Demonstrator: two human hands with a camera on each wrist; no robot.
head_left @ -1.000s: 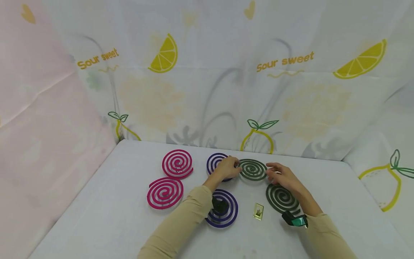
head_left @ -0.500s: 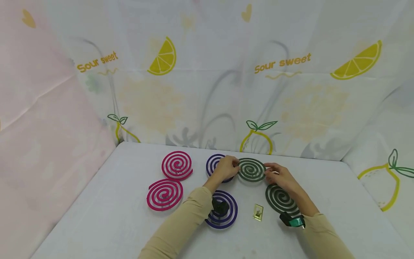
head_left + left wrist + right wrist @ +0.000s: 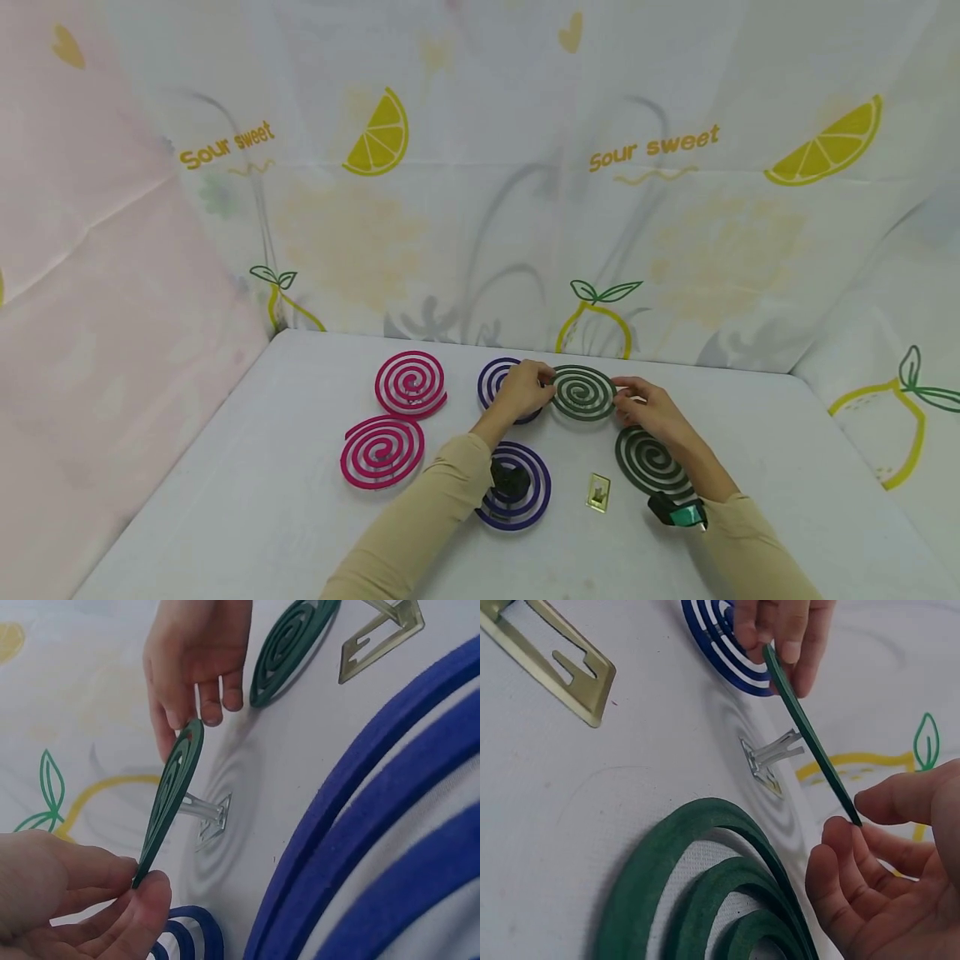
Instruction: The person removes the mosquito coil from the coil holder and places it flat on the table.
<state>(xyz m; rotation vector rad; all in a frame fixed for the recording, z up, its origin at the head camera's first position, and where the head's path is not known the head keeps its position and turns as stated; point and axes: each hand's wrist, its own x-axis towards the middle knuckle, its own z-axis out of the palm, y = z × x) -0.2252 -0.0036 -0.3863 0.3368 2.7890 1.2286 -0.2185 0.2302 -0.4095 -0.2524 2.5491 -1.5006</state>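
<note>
A green mosquito coil (image 3: 583, 392) lies raised on a small metal stand (image 3: 214, 813) at the table's back. My left hand (image 3: 523, 388) pinches its left edge between thumb and fingers. At its right edge my right hand (image 3: 654, 410) pinches the rim between thumb and index finger, as the right wrist view shows. The stand's upright prong meets the coil's underside near the middle; the exact contact is hidden. Another green coil (image 3: 705, 814) sits below my right hand, partly covered by it. A blue coil (image 3: 491, 379) is partly hidden behind my left hand.
Two pink coils (image 3: 382, 451) stand at the left, edges close together. A second blue coil (image 3: 534, 508) lies under my left forearm, with a black wrist camera (image 3: 510, 481) in front of it. A loose gold-coloured stand (image 3: 597, 492) rests on the white table (image 3: 247, 500).
My right hand's fingers have closed in on the right edge of the green coil, which has shifted and tilted slightly. My left hand stays at its left edge. The head view has moved a little.
</note>
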